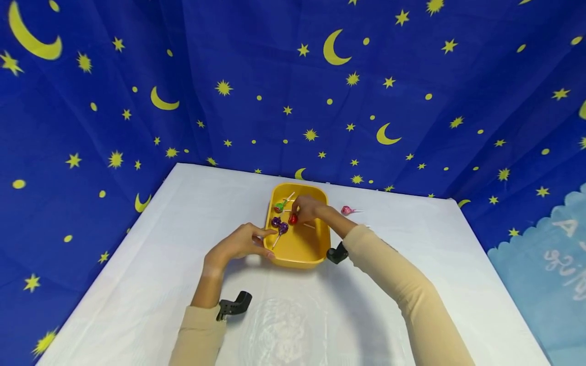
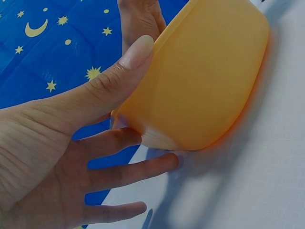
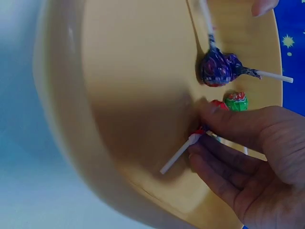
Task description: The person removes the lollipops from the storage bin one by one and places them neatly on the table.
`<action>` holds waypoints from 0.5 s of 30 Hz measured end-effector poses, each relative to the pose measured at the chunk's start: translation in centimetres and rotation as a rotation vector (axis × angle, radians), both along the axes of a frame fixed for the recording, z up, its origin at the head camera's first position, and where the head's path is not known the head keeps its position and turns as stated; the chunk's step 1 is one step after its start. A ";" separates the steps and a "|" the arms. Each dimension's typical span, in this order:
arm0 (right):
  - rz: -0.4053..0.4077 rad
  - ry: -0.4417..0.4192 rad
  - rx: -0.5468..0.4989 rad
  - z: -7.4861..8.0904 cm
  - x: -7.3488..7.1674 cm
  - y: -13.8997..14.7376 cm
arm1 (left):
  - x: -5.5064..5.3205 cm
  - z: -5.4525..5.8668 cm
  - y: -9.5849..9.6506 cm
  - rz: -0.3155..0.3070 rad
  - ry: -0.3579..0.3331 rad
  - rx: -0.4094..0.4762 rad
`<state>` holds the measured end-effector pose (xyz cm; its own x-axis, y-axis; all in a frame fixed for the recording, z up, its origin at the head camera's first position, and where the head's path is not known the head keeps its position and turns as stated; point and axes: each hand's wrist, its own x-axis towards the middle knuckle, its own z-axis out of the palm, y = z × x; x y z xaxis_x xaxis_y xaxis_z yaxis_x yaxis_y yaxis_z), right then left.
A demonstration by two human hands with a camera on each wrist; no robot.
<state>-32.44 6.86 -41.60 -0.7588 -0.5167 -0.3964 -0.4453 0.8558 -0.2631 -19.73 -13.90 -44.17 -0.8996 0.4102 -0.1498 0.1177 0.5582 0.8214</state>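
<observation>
A yellow plastic tub [image 1: 304,249] stands on the white table. My left hand [image 1: 242,241] grips its left rim, one finger over the edge and the thumb on the outer wall; the other fingers spread below in the left wrist view. Reaching inside, my right hand [image 1: 308,207] pinches a red-wrapped lollipop [image 1: 293,219] between thumb and fingers. Its white stick [image 3: 177,155] points out toward the bare tub floor. Two purple lollipops [image 3: 217,69] lie near the left wall, one with its stick against it. Beyond the red one is a green lollipop [image 1: 279,207].
Right of the tub, a pink lollipop [image 1: 346,210] lies on the white table [image 1: 197,203], beyond my right forearm. A blue cloth with yellow moons and stars [image 1: 274,76] hangs behind the table. Black camera mounts [image 1: 235,305] sit at both wrists.
</observation>
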 end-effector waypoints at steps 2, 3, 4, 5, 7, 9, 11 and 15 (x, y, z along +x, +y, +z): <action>0.029 0.013 0.003 -0.1 0.0 0.0 | 0.0 0.0 0.0 -0.007 0.007 0.011; 0.040 0.014 0.002 -0.1 0.0 0.0 | 0.1 0.0 0.0 -0.011 0.010 0.017; 0.050 0.015 0.003 -0.1 0.0 0.0 | 0.1 0.0 0.0 -0.014 0.014 0.022; 0.054 0.013 0.004 -0.2 0.1 0.0 | 0.1 0.0 0.0 -0.017 0.018 0.024; 0.055 0.007 0.004 -0.2 0.1 0.0 | 0.2 -0.1 0.1 -0.023 0.030 0.020; 0.054 0.004 0.001 -0.2 0.1 0.0 | 0.3 0.0 0.1 -0.018 0.028 0.015; 0.054 -0.003 -0.013 0.0 0.1 0.0 | 0.2 0.0 0.1 -0.008 0.019 0.006; 0.066 -0.032 -0.069 0.4 0.1 0.1 | 0.2 0.2 0.1 0.012 -0.002 -0.005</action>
